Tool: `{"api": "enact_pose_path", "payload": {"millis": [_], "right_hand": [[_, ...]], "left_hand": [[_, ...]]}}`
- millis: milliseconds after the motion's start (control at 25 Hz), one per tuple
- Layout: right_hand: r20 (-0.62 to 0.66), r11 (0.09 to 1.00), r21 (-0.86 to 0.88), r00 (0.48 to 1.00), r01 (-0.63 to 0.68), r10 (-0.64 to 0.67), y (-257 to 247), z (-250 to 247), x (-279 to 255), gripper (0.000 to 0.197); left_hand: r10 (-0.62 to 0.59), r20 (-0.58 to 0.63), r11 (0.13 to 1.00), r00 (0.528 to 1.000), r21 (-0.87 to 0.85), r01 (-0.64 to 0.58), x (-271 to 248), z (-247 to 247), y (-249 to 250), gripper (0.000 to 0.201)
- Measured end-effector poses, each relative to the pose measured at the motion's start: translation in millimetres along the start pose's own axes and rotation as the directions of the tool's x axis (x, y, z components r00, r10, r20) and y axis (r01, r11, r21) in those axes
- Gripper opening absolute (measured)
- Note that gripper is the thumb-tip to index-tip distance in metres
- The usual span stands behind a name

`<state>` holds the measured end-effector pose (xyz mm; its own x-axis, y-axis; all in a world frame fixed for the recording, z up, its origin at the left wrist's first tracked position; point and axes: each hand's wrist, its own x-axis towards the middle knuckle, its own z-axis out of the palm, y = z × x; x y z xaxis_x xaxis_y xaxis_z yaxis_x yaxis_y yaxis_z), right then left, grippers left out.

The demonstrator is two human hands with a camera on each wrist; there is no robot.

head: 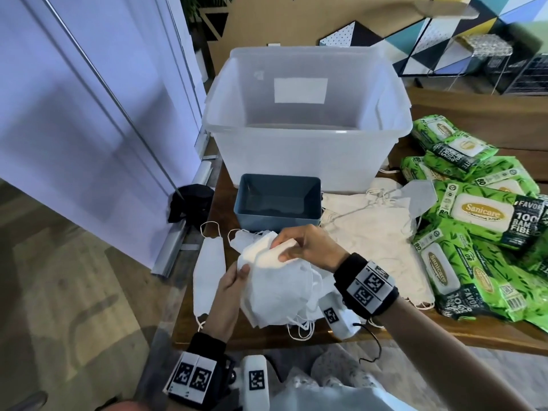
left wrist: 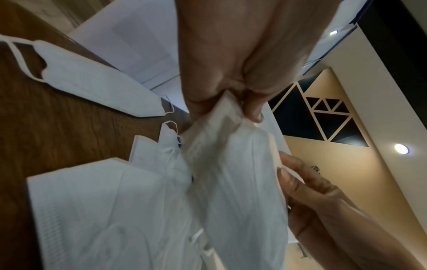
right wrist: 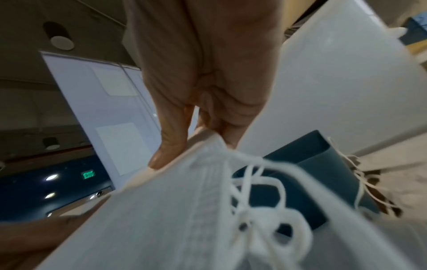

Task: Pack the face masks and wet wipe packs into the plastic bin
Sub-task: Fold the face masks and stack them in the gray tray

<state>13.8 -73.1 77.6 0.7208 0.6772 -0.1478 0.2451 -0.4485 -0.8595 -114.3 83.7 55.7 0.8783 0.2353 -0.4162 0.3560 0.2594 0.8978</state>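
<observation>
Your left hand [head: 229, 287] sits nearest you, thumb and fingers pinched on the lower left edge of a bunch of white masks [head: 275, 280]. Your right hand [head: 305, 247] pinches the top of the same bunch; the right wrist view shows its thumb and fingers clamped on a folded edge with ear loops dangling below. Holding both ends probably lets you square the loose masks into one stack so they travel together instead of fanning out or snagging by their loops.

Just left of the bunch, a single mask [head: 207, 271] lies flat near the table edge, loops trailing. Beyond your hands stands a small blue tub [head: 314, 215], with nothing visible in it. Behind it and touching it is the clear plastic bin [head: 385, 137], a white label on its far wall; nothing is packed there yet as far as the head view shows. To the right of the tub lies a spread of cream masks [head: 370, 232] with tangled loops, and beside those a heap of green wet wipe packs [head: 486, 215], overlapping one another.

Everything rests on a dark wooden table [head: 415, 333]. White panelled doors [head: 89, 114] stand to your left above a wood-look floor, and a wall [head: 504, 13] of coloured triangles lies beyond the bin.
</observation>
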Motion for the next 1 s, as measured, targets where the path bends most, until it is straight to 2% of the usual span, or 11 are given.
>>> {"api": "enact_pose_path", "payload": {"millis": [200,400,480,560,600,640,720,760,840,920,1000], "right_hand": [[-0.005,0.998,-0.063,1.0,0.01,-0.011,-16.6,14.1,13.3,0.021],[-0.014,0.998,-0.068,1.0,0.016,-0.017,-19.6,30.2,18.5,0.021],[-0.017,0.992,-0.1,0.997,0.078,-0.08,-16.4,32.1,19.6,0.027],[-0.118,0.988,-0.097,0.984,0.119,-0.131,-4.9,26.8,22.1,0.033],[-0.167,0.988,-0.117,0.978,0.103,-0.122,4.6,23.4,23.3,0.032],[-0.166,0.983,-0.175,0.982,0.063,-0.092,15.2,22.0,23.1,0.03],[0.006,0.922,-0.382,0.998,-0.062,0.069,33.8,31.9,19.9,0.035],[0.093,0.867,-0.49,0.983,-0.093,0.158,42.3,43.6,17.8,0.044],[0.154,0.743,-0.663,0.956,-0.089,0.252,52.2,65.0,13.6,0.066],[0.132,0.64,-0.767,0.966,-0.043,0.224,54.4,78.6,16.3,0.076],[0.102,0.589,-0.808,0.981,-0.014,0.163,55.3,81.1,23.2,0.07]], "left_hand": [[-0.006,-0.014,1.0,1.0,-0.003,0.006,-6.4,2.2,-2.5,0.023],[0.0,-0.024,0.996,1.0,0.094,0.002,-9.9,7.1,-8.8,0.039],[0.004,-0.103,0.997,0.995,0.082,0.005,-7.0,0.2,-14.9,0.037],[-0.013,-0.247,1.0,0.969,-0.023,0.007,-5.7,-15.8,-18.3,0.038],[-0.023,-0.323,0.998,0.946,-0.068,0.001,-5.2,-27.4,-19.5,0.045],[-0.023,-0.385,0.995,0.922,-0.095,-0.014,-6.0,-39.8,-19.7,0.047],[-0.016,-0.47,0.992,0.883,-0.117,-0.044,-7.9,-60.1,-17.8,0.04],[-0.017,-0.501,0.993,0.865,-0.113,-0.045,-9.2,-67.5,-17.3,0.039],[-0.016,-0.524,0.991,0.852,-0.123,-0.057,-9.3,-74.4,-16.3,0.039],[-0.033,-0.53,0.99,0.847,-0.136,-0.047,-9.4,-73.6,-13.2,0.036],[-0.083,-0.526,0.985,0.847,-0.175,-0.012,-9.2,-71.1,-11.3,0.027]]}}
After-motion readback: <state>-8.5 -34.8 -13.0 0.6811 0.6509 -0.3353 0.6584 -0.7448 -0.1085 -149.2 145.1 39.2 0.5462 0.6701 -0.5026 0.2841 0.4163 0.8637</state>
